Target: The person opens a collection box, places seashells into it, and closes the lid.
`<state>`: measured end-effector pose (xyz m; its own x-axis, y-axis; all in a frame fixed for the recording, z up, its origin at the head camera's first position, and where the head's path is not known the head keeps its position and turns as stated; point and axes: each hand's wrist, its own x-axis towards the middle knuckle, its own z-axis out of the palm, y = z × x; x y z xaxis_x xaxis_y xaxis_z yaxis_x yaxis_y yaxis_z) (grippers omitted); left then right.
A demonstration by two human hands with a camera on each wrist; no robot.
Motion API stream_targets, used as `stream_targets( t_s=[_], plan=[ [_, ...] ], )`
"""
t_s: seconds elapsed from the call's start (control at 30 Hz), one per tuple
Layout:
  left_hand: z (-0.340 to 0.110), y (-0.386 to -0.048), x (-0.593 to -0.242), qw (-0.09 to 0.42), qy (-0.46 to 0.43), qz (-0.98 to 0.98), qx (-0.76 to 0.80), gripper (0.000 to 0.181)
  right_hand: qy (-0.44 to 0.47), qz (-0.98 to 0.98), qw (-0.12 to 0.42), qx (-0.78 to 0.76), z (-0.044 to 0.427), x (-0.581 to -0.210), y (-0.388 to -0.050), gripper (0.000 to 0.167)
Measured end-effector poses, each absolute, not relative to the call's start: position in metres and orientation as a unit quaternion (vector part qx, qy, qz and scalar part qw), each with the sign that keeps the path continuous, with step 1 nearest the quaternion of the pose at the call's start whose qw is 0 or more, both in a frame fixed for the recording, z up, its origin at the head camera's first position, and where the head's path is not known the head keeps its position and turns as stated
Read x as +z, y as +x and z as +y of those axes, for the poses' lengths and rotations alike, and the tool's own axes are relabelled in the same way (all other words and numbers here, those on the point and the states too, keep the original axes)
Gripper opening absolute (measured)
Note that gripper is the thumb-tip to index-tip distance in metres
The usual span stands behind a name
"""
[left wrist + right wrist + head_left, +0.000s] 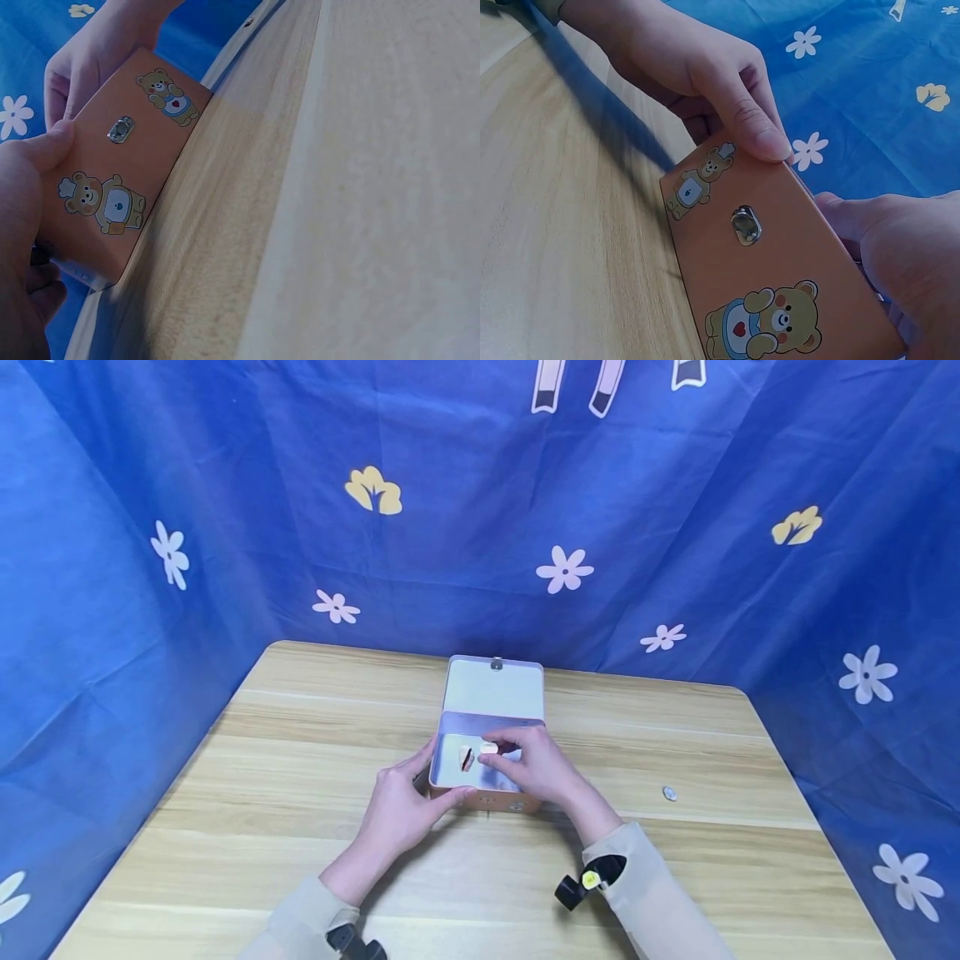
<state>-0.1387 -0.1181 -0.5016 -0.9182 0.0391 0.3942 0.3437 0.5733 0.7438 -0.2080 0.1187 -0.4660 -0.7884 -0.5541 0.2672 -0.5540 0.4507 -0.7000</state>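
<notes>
Orange box [154,150], lid [493,689] up: I grip near left side with left hand [401,802]; right hand [536,764] pinches white piece [489,747] inside, beside shell-like piece [467,758]. Best: light pinch, box steady, knuckles off lid.

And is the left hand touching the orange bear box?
Touching: the right wrist view shows the left hand resting its thumb on the rim of the orange bear box.
</notes>
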Motion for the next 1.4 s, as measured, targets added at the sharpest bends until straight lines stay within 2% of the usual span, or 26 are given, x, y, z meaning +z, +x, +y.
stream_targets(
  t_s=[0.37, 0.7, 0.97, 1.4],
  plan=[
    [-0.116, -0.14, -0.503, 0.167, -0.109, -0.869, -0.453, 0.099, -0.327, 0.851, -0.017, -0.411, 0.123, -0.464, -0.207, 0.039],
    [-0.116, -0.14, -0.503, 0.159, -0.107, -0.873, -0.449, 0.1, -0.321, 0.833, -0.105, -0.438, 0.152, -0.459, -0.196, 0.033],
    [-0.118, -0.139, -0.502, 0.152, -0.091, -0.873, -0.454, 0.103, -0.295, 0.84, -0.136, -0.435, 0.193, -0.459, -0.186, 0.034],
    [-0.118, -0.141, -0.505, 0.154, -0.096, -0.875, -0.449, 0.103, -0.213, 0.88, -0.186, -0.382, 0.289, -0.47, -0.169, 0.034]
  ],
)
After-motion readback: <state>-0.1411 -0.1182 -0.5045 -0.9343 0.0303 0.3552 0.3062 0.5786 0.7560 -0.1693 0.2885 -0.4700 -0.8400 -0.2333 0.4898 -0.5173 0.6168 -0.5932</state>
